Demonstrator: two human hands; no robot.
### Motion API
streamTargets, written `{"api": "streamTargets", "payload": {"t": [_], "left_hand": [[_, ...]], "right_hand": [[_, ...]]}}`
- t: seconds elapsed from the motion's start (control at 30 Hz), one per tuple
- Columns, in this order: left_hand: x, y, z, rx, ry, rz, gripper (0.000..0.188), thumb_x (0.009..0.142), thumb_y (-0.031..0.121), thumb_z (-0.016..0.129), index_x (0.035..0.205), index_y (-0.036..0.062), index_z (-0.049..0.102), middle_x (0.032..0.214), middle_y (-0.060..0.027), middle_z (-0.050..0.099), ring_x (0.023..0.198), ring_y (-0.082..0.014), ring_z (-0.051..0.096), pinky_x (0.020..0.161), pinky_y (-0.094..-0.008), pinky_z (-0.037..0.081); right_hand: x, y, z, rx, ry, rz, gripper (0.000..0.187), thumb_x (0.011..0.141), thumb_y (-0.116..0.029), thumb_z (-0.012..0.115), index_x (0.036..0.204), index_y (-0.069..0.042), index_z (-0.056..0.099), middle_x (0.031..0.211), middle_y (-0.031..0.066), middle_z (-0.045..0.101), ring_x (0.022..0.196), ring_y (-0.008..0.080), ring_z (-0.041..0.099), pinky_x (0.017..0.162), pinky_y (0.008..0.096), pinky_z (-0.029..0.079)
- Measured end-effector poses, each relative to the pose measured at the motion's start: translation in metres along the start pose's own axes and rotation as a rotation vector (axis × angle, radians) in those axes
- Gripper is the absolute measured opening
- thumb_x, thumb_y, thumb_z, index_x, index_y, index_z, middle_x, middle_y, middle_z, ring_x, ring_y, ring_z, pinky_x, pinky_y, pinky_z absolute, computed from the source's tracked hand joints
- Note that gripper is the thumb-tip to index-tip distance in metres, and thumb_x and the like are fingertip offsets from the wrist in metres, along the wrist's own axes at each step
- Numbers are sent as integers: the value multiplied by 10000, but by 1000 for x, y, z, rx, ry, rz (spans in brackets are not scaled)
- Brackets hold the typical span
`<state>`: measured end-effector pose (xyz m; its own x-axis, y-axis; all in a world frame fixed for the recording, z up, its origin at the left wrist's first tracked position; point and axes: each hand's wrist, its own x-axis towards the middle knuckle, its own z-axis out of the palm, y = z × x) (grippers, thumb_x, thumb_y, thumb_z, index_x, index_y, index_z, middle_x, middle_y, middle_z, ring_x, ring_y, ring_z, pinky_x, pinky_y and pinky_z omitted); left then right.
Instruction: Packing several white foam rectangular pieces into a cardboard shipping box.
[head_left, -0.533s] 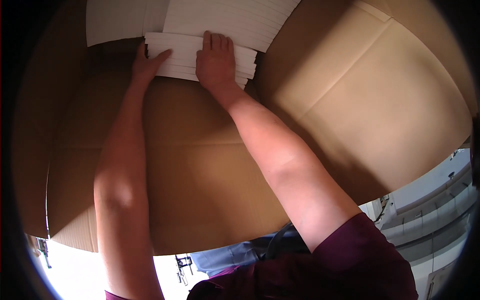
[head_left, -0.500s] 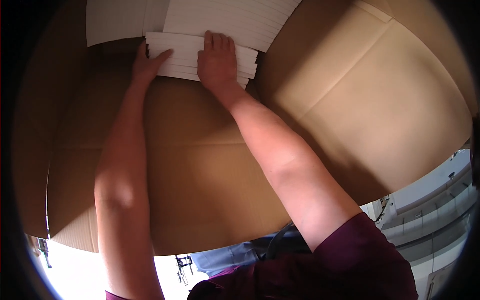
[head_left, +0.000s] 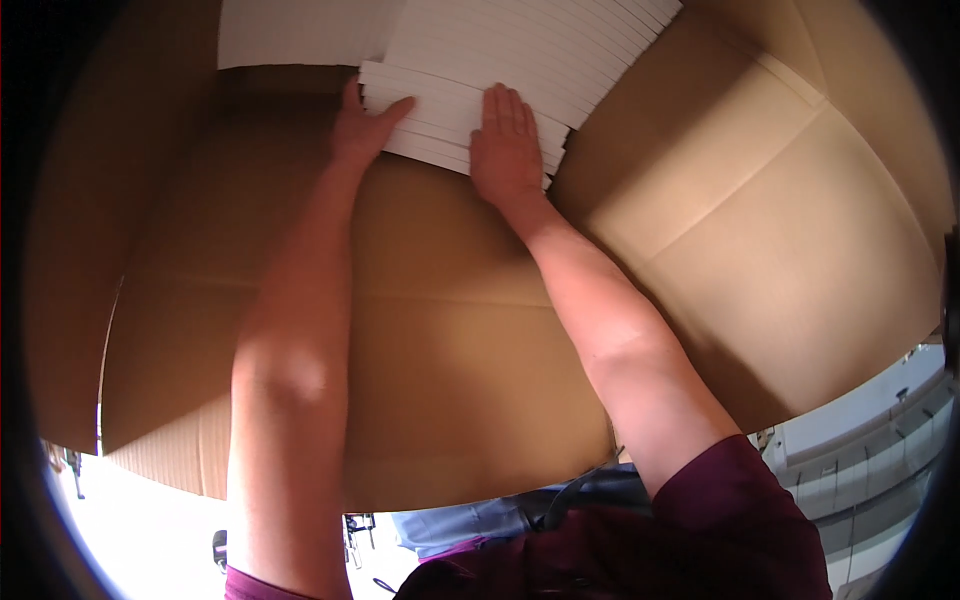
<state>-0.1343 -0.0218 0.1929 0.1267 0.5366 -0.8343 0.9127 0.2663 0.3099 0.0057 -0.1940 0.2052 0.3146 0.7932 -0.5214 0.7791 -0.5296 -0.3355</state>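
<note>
White sheets [head_left: 435,112] lie layered in a stack at the top of the frame, a little left of the middle, inside a large brown cardboard box [head_left: 450,400]. In the head view, the stack's long edges slope slightly down to the right, and its right end is uneven, some layers jutting past others.

The left hand [head_left: 368,128] is at the stack's left end, its thumb spread over the top layers and a finger up along the end; whether it is gripping the sheets, I cannot tell. The right hand [head_left: 508,150] lies palm down on the right part of the stack, its fingers straight and close together, pointing to the top of the frame, clasping nothing.

Just above, a larger white stack [head_left: 530,50] fans toward the upper right, and a white panel [head_left: 300,35] sits at the upper left. Both bare forearms come up from the lower edge, across the box's near wall. Dark maroon sleeves [head_left: 735,490] show at the bottom, with blue cloth [head_left: 460,525] between the arms below the box's edge.
</note>
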Motion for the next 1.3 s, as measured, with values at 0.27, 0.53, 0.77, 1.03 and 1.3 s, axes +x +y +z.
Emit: {"api": "streamTargets", "payload": {"t": [0.27, 0.53, 0.77, 1.03, 1.3], "left_hand": [[-3, -1, 11, 79, -39, -90, 1070, 675, 515, 801, 1499, 137, 234, 1379, -210, 508, 1258, -326, 518, 1054, -386, 421], [-3, -3, -2, 273, -222, 79, 1133, 599, 259, 875, 1464, -29, 202, 1376, -218, 503, 1272, -341, 503, 1064, -372, 423], [5, -20, -9, 452, -323, 33, 872, 600, 343, 872, 1296, -26, 497, 1259, -223, 596, 1178, -350, 573, 992, -406, 467], [2, -21, -4, 469, -269, 53, 693, 645, 356, 866, 1177, 12, 583, 1181, -177, 649, 1110, -319, 617, 924, -408, 506], [-6, -21, 16, 607, -181, 118, 709, 673, 445, 835, 1140, -16, 568, 1156, -196, 651, 1081, -326, 635, 919, -413, 512]], "right_hand": [[-7, 7, -1, -6, 25, -4, 636, 947, -262, 524, 1454, 52, 302, 1518, 220, 312, 1423, 354, 273, 1186, 462, 194], [-31, 30, -24, -29, -65, -1, 717, 911, -399, 608, 1402, 71, 376, 1490, 232, 332, 1406, 373, 284, 1181, 467, 204], [-44, 14, -49, -34, -308, 93, 430, 920, -389, 598, 1083, 8, 593, 1248, 232, 573, 1219, 365, 511, 1021, 473, 408], [-45, -1, -31, 126, -486, 439, 409, 977, -375, 483, 971, -2, 650, 926, 214, 690, 919, 380, 663, 819, 469, 519], [-43, 11, -6, -33, -500, 288, 246, 893, -191, 531, 998, -78, 722, 1072, 152, 658, 1023, 364, 617, 895, 478, 482]]}}
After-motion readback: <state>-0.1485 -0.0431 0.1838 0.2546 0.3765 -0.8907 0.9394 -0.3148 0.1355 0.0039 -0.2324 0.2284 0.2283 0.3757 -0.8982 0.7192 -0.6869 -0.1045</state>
